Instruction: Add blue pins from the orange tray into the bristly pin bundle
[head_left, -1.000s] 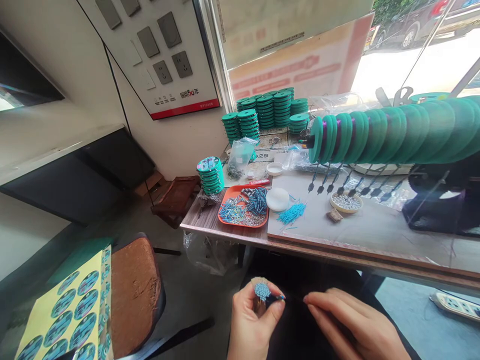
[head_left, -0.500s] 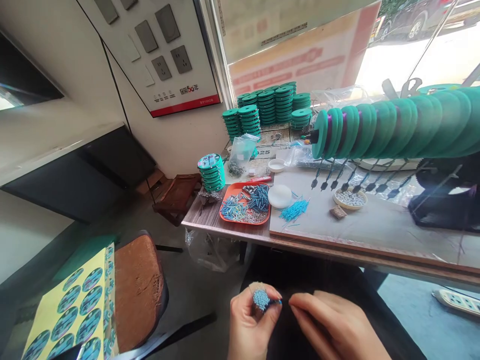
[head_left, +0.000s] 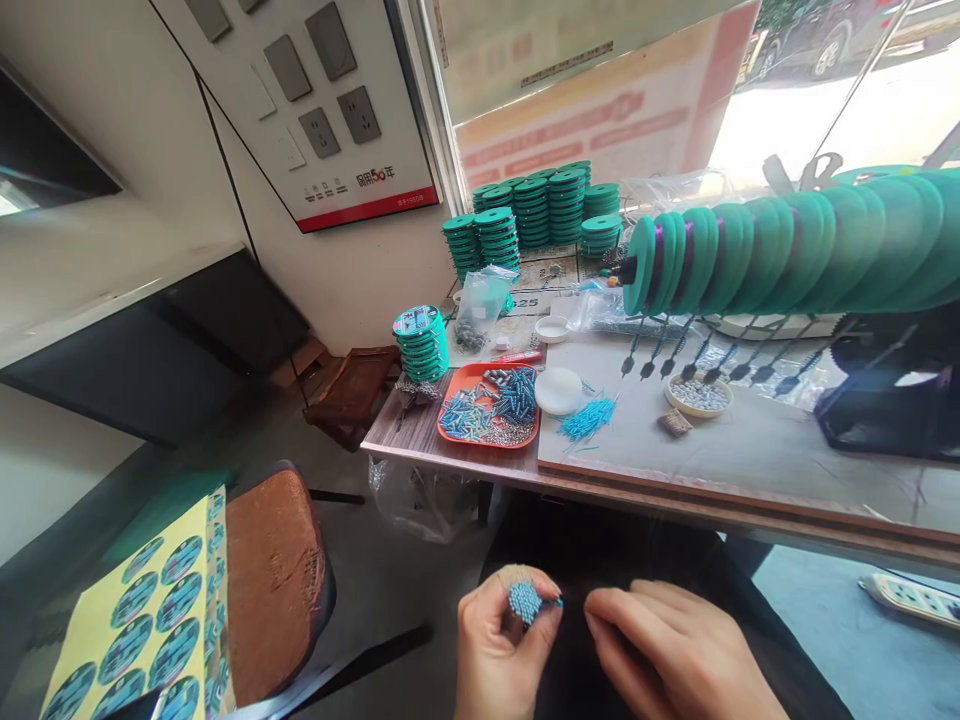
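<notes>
My left hand [head_left: 499,640] is closed around a tight bundle of thin blue pieces [head_left: 524,602], whose rounded ends face up like small beads. Between that thumb and forefinger a small dark-blue piece [head_left: 553,602] sticks out to the right. To its right, a short gap away, is my right hand [head_left: 667,640], thumb and forefinger pinched together. Whatever lies in that pinch is too small to make out. Both hands are below the table's front edge, over dark cloth.
An orange tray [head_left: 487,443] with small metal and blue parts stands on the table, beside a loose pile of blue tubes [head_left: 589,418]. A row of green spools [head_left: 750,260] hangs at right, with weighted lines. Stacked green spools [head_left: 532,210] stand behind. A brown stool [head_left: 270,570] is left.
My right hand has shifted slightly to the right, widening the gap to my left hand. My left hand keeps its grip on the bundle.
</notes>
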